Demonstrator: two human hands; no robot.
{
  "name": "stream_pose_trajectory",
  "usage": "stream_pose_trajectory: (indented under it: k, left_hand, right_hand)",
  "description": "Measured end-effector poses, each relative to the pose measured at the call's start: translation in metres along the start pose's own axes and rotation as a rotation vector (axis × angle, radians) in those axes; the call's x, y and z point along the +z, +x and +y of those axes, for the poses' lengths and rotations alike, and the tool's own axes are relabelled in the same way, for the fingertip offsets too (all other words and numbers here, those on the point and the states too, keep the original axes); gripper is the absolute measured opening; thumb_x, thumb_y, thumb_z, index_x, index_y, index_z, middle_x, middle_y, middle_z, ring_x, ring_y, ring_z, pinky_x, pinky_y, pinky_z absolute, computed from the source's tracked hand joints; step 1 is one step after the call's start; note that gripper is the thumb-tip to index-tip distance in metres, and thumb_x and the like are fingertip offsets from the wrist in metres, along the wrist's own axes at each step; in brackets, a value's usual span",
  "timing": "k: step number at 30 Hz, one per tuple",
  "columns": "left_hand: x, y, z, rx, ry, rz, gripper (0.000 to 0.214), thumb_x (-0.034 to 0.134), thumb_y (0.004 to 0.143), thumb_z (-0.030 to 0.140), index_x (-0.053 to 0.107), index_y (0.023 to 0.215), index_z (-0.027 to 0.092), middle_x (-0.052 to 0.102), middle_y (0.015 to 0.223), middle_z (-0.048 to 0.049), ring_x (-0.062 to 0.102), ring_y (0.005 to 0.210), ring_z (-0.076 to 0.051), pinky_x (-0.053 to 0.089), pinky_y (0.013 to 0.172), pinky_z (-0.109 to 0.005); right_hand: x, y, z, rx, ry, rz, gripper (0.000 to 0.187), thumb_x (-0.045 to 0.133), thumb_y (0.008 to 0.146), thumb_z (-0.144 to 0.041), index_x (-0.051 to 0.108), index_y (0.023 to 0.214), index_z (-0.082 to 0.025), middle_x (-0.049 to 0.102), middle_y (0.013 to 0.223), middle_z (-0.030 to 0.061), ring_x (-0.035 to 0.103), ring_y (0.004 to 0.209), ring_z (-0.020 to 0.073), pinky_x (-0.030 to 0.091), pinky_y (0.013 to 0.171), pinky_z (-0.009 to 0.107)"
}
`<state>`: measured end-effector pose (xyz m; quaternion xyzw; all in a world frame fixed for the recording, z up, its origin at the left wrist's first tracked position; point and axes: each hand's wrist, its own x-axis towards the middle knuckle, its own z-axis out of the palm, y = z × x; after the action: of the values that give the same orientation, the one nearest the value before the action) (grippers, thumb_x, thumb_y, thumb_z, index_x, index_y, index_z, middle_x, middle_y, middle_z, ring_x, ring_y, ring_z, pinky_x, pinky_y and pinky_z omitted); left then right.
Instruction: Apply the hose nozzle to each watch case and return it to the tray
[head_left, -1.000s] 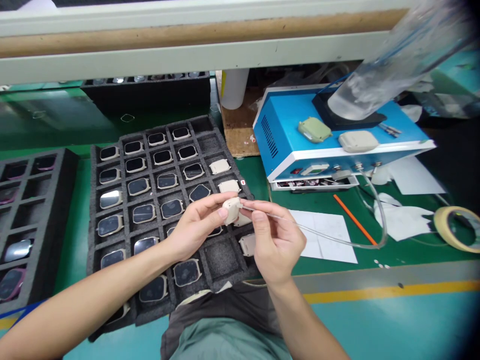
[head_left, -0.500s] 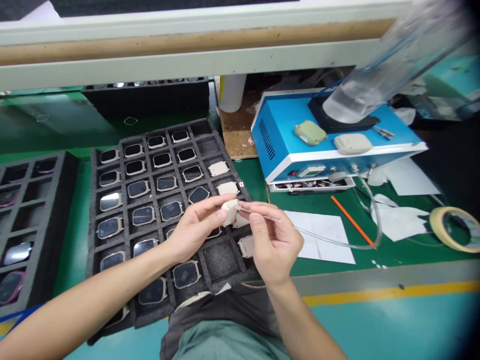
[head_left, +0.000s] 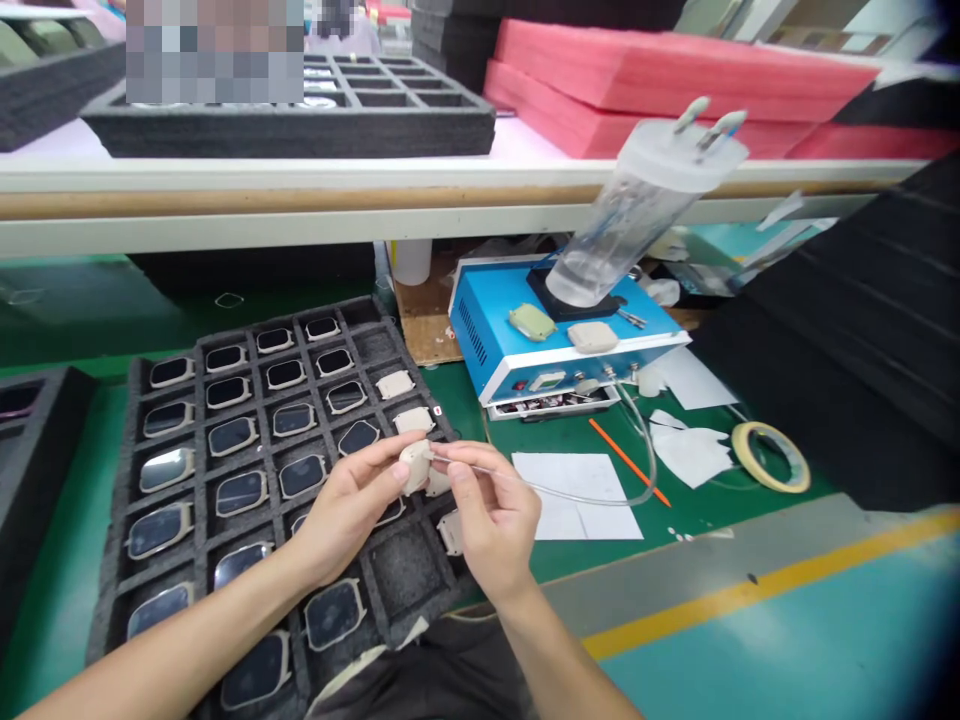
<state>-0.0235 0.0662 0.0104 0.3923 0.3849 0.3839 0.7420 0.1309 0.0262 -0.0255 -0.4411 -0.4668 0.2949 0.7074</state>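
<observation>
Between the thumb and fingers of my left hand (head_left: 341, 505) is a beige smartwatch case (head_left: 414, 468), tilted up on edge. My right hand (head_left: 499, 515) pinches a thin clear tube (head_left: 570, 494), its tip against the side of the case. From there the tube curves right to the front of a blue-and-white machine (head_left: 555, 350). Under both hands lies a dark grey foam tray (head_left: 409, 570) with several smartwatches, most with their black screens up. A few beige cases (head_left: 395, 384) sit back side up in its right column.
A clear cylinder of liquid (head_left: 600, 250), a green watch case (head_left: 532, 322) and another beige case (head_left: 592, 337) rest on the machine. Right of the tray are white paper (head_left: 581, 480), an orange stick (head_left: 628, 462) and a tape roll (head_left: 739, 450). A shelf edge (head_left: 300, 218) crosses behind, holding pink foam (head_left: 570, 80).
The camera view has tilted up, bringing the shelf top and a blurred-out person into sight. Both hands keep their hold, with the tube tip still at the watch case.
</observation>
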Motion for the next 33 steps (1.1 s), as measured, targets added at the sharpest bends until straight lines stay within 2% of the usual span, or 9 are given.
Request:
stream_pose_trajectory:
  k: [12,19,33]
  left_hand:
    - [-0.0009,-0.0003,-0.0001,-0.001,0.024,0.013,0.045,0.092,0.081,0.045,0.084,0.121,0.026,0.081,0.117,-0.0094,0.068,0.112,-0.026,0.048,0.105,-0.037]
    - [0.0003,-0.0006,0.0007,-0.001,0.019,0.022,0.047,0.094,0.077,0.049,0.085,0.118,0.028,0.082,0.112,-0.0076,0.068,0.106,-0.022,0.049,0.101,-0.033]
    - [0.0009,0.0003,0.0004,-0.004,0.005,0.017,0.048,0.095,0.076,0.046,0.085,0.118,0.026,0.082,0.118,-0.0091,0.071,0.11,-0.024,0.049,0.107,-0.037]
  right_hand:
    - [0.0004,-0.0008,0.0004,0.034,0.023,-0.009,0.015,0.065,0.102,-0.023,0.08,0.104,-0.024,0.079,0.105,0.0079,0.08,0.099,0.0207,0.07,0.084,0.032]
    - [0.0003,-0.0009,0.0005,0.043,0.021,-0.012,0.017,0.065,0.102,-0.022,0.08,0.105,-0.028,0.079,0.105,0.0057,0.079,0.101,0.0196,0.069,0.086,0.032]
    - [-0.0005,-0.0013,0.0009,0.052,0.028,-0.019,0.017,0.065,0.103,-0.022,0.081,0.105,-0.028,0.079,0.107,0.0053,0.078,0.102,0.0188,0.069,0.088,0.031]
